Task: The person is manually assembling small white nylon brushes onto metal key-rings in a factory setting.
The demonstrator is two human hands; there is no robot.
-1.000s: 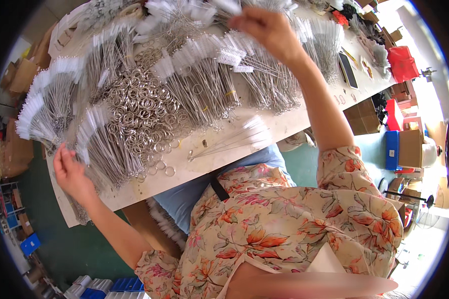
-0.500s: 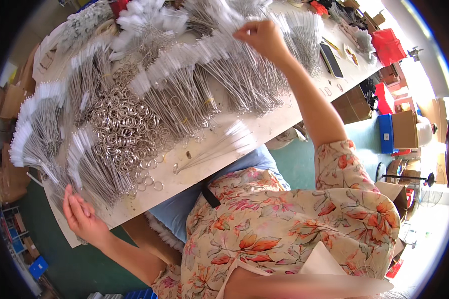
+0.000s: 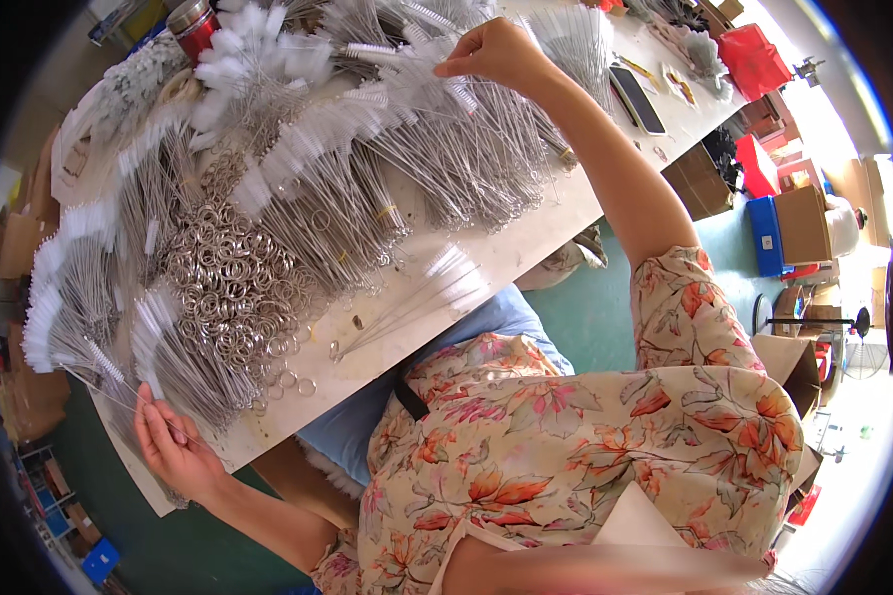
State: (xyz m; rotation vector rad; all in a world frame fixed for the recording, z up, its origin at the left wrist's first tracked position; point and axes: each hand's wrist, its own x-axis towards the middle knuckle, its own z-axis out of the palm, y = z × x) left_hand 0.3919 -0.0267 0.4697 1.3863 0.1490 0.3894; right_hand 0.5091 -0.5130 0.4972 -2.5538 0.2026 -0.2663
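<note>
workshop clutter rings a long pale table (image 3: 526, 260) heaped with wire brushes, with a green floor (image 3: 605, 317) beneath; nearest the person, the left hand (image 3: 174, 446) sits at the table's near corner, fingers pinched on the wire stem of a thin brush (image 3: 104, 372) whose long axis runs up and to the left from the grip, white bristle tip farthest from the fingers; just beside it lies a bundle of the same brushes (image 3: 184, 372), wire ends toward the hand; beyond that, a pile of metal rings (image 3: 228, 288) fills the middle of the table, a few loose rings spilled near the edge; a small loose set of brushes (image 3: 417, 297) lies alone near the front edge; farther off, the right hand (image 3: 496, 55) is stretched out at arm's length, fingers closed on a white-tipped brush (image 3: 446, 74) atop the far heap, handle wires fanning back toward the person; a dark phone (image 3: 637, 99) lies past the right arm; the left hand is nearer to the rings.
</note>
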